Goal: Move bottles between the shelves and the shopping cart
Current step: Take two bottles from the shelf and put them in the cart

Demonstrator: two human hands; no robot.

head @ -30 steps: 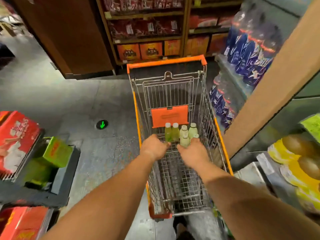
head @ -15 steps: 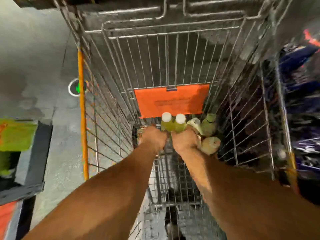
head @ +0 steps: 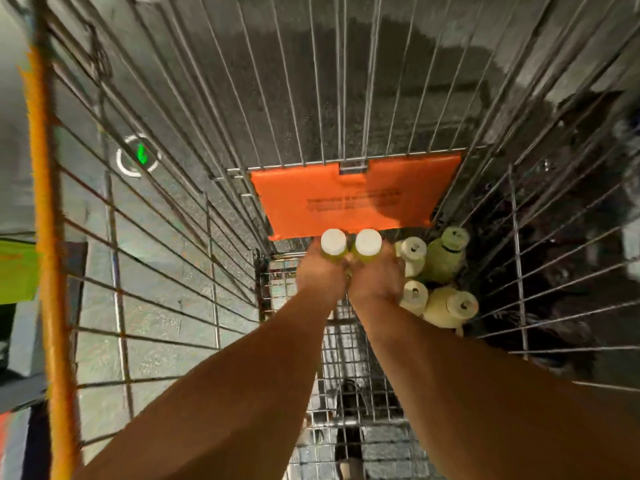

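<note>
I look straight down into the wire shopping cart [head: 214, 299]. My left hand [head: 320, 275] grips a green bottle with a white cap [head: 333, 244] at the cart's far end. Right beside it, my right hand [head: 375, 277] grips a second green bottle with a white cap [head: 367, 244]. Both bottles stand upright, side by side, just below the orange flap [head: 353, 199]. Several pale green bottles [head: 446, 306] lie and stand on the cart floor to the right of my right hand.
The cart's orange rim [head: 45, 237] runs down the left. Through the wires I see the grey floor with a round green arrow marker [head: 138, 155]. Dark shelving shows through the cart's right wall [head: 554, 271]. A green box [head: 15, 268] sits at far left.
My head has leaned further down into the cart, so everything looks larger. Both hands have reached the far end and now hold the two white-capped bottles.
</note>
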